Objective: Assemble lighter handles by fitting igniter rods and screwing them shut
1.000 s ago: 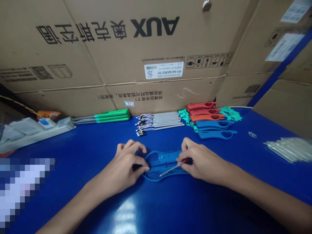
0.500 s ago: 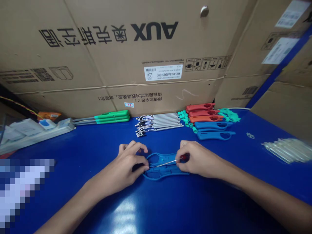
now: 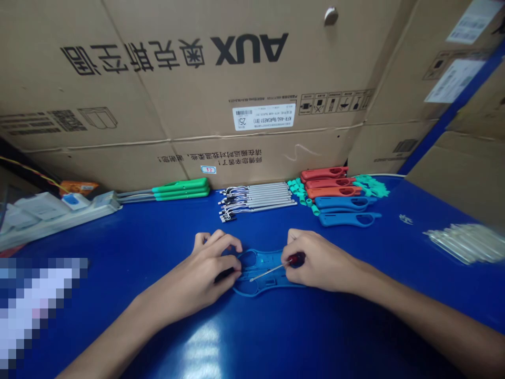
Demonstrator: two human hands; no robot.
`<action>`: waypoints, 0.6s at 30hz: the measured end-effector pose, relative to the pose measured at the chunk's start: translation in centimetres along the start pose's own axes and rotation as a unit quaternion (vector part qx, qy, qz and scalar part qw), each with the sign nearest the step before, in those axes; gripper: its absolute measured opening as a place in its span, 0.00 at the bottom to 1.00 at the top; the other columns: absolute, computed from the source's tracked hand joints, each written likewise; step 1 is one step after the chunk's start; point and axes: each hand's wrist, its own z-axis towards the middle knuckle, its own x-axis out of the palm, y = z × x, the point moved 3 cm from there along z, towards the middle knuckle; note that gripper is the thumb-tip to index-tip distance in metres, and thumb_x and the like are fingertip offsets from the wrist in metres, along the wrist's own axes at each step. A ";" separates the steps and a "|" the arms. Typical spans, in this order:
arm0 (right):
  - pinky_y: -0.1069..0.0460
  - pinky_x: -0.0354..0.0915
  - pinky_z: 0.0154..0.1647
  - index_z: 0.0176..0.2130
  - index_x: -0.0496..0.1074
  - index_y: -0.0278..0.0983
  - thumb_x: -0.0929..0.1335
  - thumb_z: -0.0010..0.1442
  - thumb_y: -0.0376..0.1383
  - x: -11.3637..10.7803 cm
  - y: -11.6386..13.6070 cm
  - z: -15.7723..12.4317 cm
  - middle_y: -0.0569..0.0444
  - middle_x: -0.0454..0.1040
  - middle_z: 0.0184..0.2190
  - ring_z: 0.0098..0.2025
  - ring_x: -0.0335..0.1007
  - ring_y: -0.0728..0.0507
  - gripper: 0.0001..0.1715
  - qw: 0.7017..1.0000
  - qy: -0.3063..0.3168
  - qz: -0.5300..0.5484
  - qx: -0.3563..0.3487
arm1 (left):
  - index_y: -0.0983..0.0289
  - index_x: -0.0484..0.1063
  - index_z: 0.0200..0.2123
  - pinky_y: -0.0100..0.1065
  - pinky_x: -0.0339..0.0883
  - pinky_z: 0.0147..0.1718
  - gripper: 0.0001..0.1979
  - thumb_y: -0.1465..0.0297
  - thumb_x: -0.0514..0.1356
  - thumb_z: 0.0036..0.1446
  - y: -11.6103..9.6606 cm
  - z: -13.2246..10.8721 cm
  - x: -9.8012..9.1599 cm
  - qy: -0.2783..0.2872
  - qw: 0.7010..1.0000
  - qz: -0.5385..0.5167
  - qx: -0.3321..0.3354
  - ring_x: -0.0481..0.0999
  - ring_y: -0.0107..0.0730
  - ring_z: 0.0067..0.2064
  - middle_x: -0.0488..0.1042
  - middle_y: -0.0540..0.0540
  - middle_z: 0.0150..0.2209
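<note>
Two blue plastic lighter casing halves (image 3: 272,283) lie side by side on the table, inner faces up. At their left end, my left hand (image 3: 215,263) pinches the rims between thumb and forefinger, the other fingers curled above. My right hand (image 3: 315,259) is closed round the dark red handle of a screwdriver (image 3: 270,271). Its thin metal shaft points left, with the tip over the oval opening of the nearer half. The right ends of the casing are partly hidden under my right hand.
Behind stand red, orange and blue lighter casings (image 3: 347,219), teal sleeves (image 3: 371,186) and metal rods with wires (image 3: 272,195). Green-handled lighters (image 3: 181,188) and a power strip (image 3: 67,220) are at left. Clear packed sticks (image 3: 465,243) lie right; a cardboard box (image 3: 189,105) walls the back.
The screwdriver tip has swung toward me and slightly left, from the middle seam to the nearer half. The casing's nearer half has shifted slightly toward me. My left hand keeps its place.
</note>
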 end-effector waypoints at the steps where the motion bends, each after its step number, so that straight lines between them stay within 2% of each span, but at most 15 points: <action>1: 0.55 0.55 0.29 0.23 0.75 0.36 0.70 0.47 0.26 0.0 0.0 0.0 0.56 0.63 0.28 0.29 0.60 0.50 0.06 1.000 0.000 0.000 -0.001 | 0.61 0.75 0.34 0.41 0.52 0.47 0.09 0.74 0.56 0.65 0.0 0.0 0.0 0.000 1.000 -0.001 -0.002 0.66 0.39 0.49 0.69 0.54 0.48; 8: 0.54 0.56 0.29 0.20 0.71 0.36 0.68 0.48 0.26 0.4 -0.2 0.0 0.56 0.62 0.29 0.29 0.60 0.50 0.08 1.000 -0.009 -0.009 0.014 | 0.61 0.74 0.35 0.39 0.53 0.45 0.08 0.74 0.55 0.66 0.0 0.3 0.2 0.010 1.000 -0.007 -0.013 0.67 0.38 0.47 0.70 0.54 0.47; 18: 0.54 0.57 0.30 0.21 0.69 0.35 0.68 0.48 0.25 0.3 0.3 -0.1 0.54 0.64 0.32 0.31 0.63 0.49 0.09 0.999 0.006 -0.026 0.033 | 0.60 0.77 0.29 0.42 0.51 0.45 0.10 0.76 0.60 0.62 -0.1 0.8 0.0 0.036 0.999 -0.012 -0.033 0.66 0.41 0.49 0.69 0.53 0.47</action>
